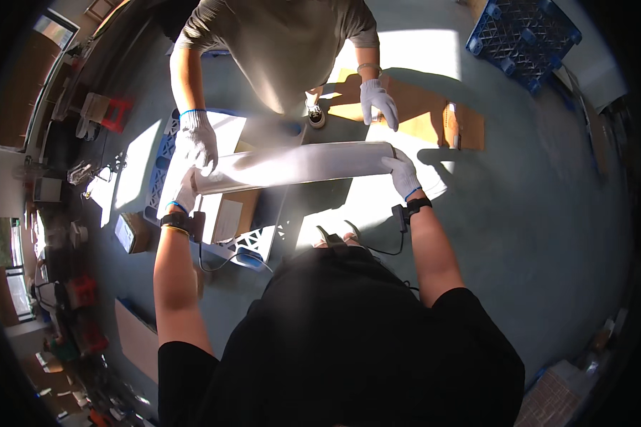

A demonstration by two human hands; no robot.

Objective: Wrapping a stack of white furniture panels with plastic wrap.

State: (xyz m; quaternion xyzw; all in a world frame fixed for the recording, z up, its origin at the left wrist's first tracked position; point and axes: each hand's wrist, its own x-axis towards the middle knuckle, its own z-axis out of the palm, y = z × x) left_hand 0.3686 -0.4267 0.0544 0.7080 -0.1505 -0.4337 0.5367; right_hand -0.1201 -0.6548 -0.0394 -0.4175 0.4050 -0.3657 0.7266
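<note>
A long, pale silvery panel [299, 165] spans the space before me, held up between my two hands; its exact kind cannot be made out. At its left end my left hand [184, 191], in a white knit glove, is closed on the edge. My right hand [404, 176], gloved alike, grips the opposite end. Across from me stands a person in a grey-green shirt [285, 50]. One gloved hand [197, 142] of that person touches the panel's left end, close to my left hand. The other gloved hand [378, 103] hangs apart from the panel, above its right end.
Below the panel's left half, a blue pallet [249, 257] carries cartons [229, 219]. Flat cardboard [413, 107] lies on the floor behind the panel. Another blue pallet [523, 37] stands at the far right. A small box [132, 233] sits left of the loaded pallet. Cables hang from my wrist straps.
</note>
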